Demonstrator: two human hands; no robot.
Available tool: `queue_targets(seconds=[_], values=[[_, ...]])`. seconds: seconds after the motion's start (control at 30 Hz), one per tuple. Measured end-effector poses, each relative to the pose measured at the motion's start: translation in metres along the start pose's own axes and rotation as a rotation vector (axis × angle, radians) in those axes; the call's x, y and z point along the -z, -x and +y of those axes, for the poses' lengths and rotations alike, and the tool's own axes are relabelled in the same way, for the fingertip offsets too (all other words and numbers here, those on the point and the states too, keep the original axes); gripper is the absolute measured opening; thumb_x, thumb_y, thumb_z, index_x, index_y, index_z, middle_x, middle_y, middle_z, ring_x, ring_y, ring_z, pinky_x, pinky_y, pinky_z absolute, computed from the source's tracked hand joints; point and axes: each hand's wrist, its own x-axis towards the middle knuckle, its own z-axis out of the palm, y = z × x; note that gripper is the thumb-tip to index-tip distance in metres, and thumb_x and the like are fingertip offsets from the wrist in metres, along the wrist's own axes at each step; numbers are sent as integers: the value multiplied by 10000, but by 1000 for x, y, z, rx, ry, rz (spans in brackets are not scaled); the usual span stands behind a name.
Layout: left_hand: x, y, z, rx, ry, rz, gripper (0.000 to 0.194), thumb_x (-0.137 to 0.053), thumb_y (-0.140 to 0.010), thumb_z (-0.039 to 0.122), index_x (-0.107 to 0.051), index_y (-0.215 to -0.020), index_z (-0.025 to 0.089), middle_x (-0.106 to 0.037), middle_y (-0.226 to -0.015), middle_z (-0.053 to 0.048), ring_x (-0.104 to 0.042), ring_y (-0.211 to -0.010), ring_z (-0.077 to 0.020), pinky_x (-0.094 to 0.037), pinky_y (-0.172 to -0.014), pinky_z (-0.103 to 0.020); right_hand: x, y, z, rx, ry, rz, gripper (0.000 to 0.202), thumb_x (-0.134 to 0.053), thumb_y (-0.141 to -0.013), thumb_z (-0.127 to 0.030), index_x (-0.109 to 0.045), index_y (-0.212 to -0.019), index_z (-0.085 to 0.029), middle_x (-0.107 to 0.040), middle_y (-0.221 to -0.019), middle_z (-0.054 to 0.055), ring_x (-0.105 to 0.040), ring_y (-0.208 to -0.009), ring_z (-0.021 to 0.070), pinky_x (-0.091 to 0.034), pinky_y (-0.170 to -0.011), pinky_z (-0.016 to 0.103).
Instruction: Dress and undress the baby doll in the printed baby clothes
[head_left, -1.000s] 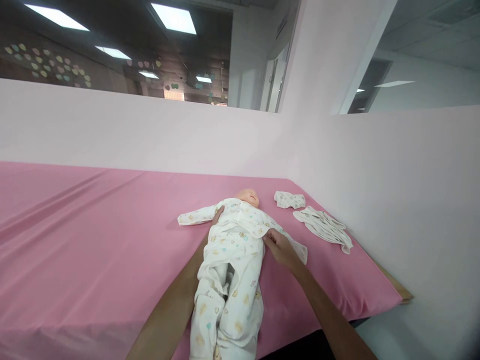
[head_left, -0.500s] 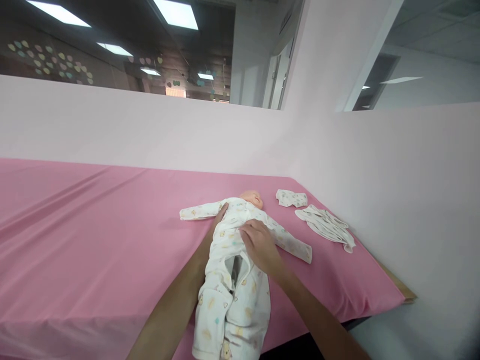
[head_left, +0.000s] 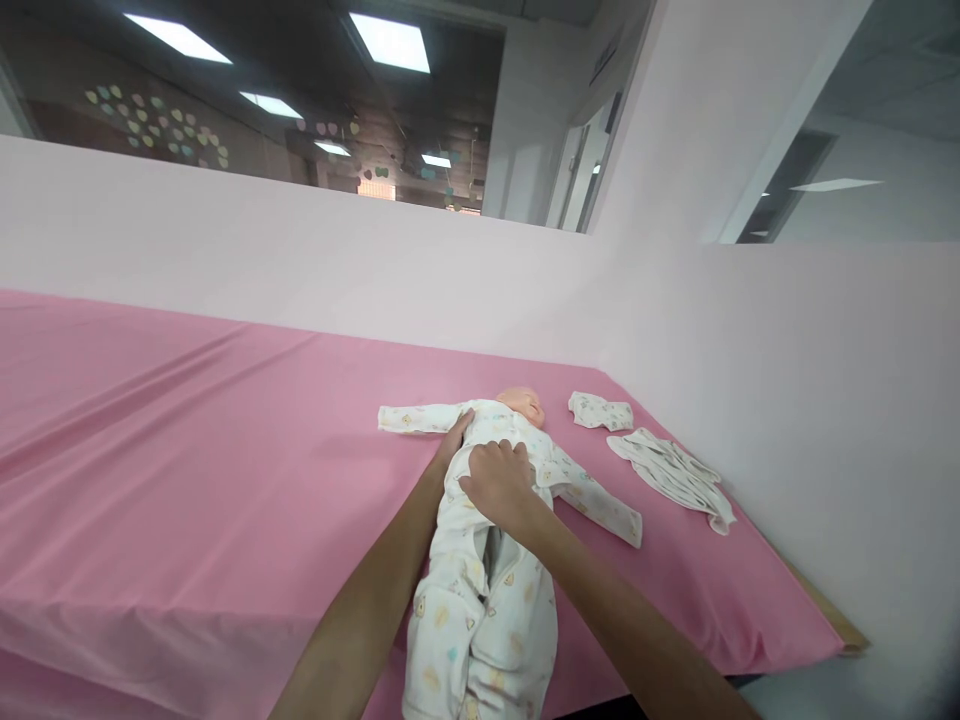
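A baby doll (head_left: 523,404) lies on its back, with its head toward the wall and turned to the right. It wears a white baby romper (head_left: 450,610) with small coloured prints, sleeves spread to both sides and an opening at the crotch. Against the romper's left side, near the armpit, my left hand (head_left: 456,436) grips the cloth; most of its fingers are hidden. Across the belly, my right hand (head_left: 501,484) has its fingers curled on the romper's front, knuckles up. The legs run toward me and leave the bottom of the view.
A pink sheet (head_left: 225,480) covers the padded surface. To the right of the doll's head lie a small folded printed cloth (head_left: 600,411) and a crumpled white garment (head_left: 675,475). White walls (head_left: 375,270) with windows stand behind and at the right.
My right hand has shifted left across the belly and its fingers have curled in more. The cloth at the right of the chest is rumpled. My left hand stays at the side; the view has tilted slightly.
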Motion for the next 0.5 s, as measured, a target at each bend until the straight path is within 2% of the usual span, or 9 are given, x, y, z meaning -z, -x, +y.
queue_targets(seconds=[0.1,0.2,0.33,0.43,0.5], values=[[1,-10,-1,-5,-4,-42,333,-589,-911,381,-617,-1116,121,-620,-1134,-47,-615,-990,-251,-536,-845,-399,0,-2,-1,-2,-1,-25,180,-517,-828,-260,-665,-831,-158,-687,-865,137,-564,-917,305,-322,-835,466],[5,-17,-3,-26,4,-76,244,-589,-916,323,-636,-1039,117,-648,-1079,-50,-619,-979,-211,-510,-881,-382,-4,-7,0,16,-23,-40,192,-494,-837,-273,-653,-810,-169,-688,-901,120,-547,-952,305,-323,-821,446],[15,-23,-7,-38,28,-110,162,-560,-933,255,-650,-932,121,-689,-914,-20,-606,-964,-145,-413,-962,-262,-12,-17,4,7,-56,-37,189,-468,-842,-244,-635,-782,-181,-681,-876,85,-539,-946,271,-326,-788,381],[20,-25,-12,29,41,-203,233,-552,-928,329,-646,-858,128,-664,-731,-6,-619,-897,-177,-418,-935,-271,-14,-30,11,-37,-60,26,237,-410,-878,-210,-642,-848,-172,-671,-944,104,-521,-986,269,-315,-811,382],[21,-27,-17,83,44,-276,264,-554,-912,363,-643,-845,123,-656,-691,-24,-634,-867,-205,-441,-919,-309,-15,-40,20,-82,-57,83,270,-376,-900,-199,-642,-902,-155,-658,-1009,132,-500,-1029,285,-304,-832,396]])
